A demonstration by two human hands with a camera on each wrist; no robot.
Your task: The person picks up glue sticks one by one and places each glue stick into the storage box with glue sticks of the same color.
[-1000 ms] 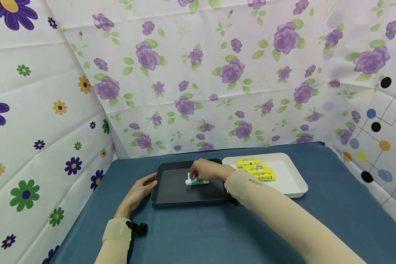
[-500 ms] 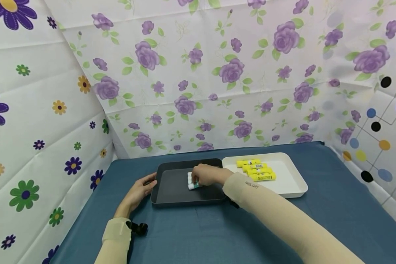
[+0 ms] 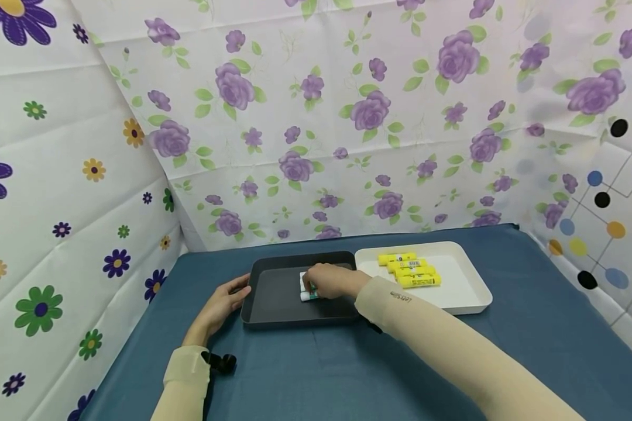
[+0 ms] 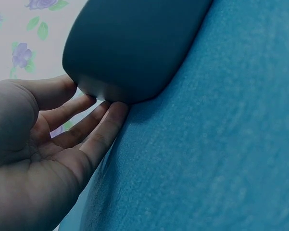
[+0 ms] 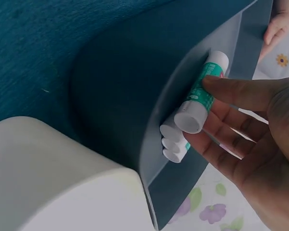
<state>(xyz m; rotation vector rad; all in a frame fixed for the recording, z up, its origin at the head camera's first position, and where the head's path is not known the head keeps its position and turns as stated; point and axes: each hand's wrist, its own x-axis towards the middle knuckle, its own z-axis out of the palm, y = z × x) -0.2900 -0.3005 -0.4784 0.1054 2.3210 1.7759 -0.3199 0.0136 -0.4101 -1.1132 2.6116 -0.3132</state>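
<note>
In the head view, my left hand touches the left end of a dark grey tray. The left wrist view shows its thumb and extended fingertips against the wall of the tray. My right hand is over the middle of the tray. Close up in the right wrist view, thumb and fingers of the right hand pinch a white-ended glue stick with a green label. Several similar white glue sticks lie side by side just beyond it in the tray. The hand partly covers the row in the head view.
A white tray adjoins the dark tray on the right. Several yellow glue sticks lie together in its left part. Blue cloth covers the table, and flowered sheets stand behind and at the left.
The glue stick in the right hand was slanted across the row's front a second ago; now it lies lined up with the others. The left hand has stayed at the tray's end.
</note>
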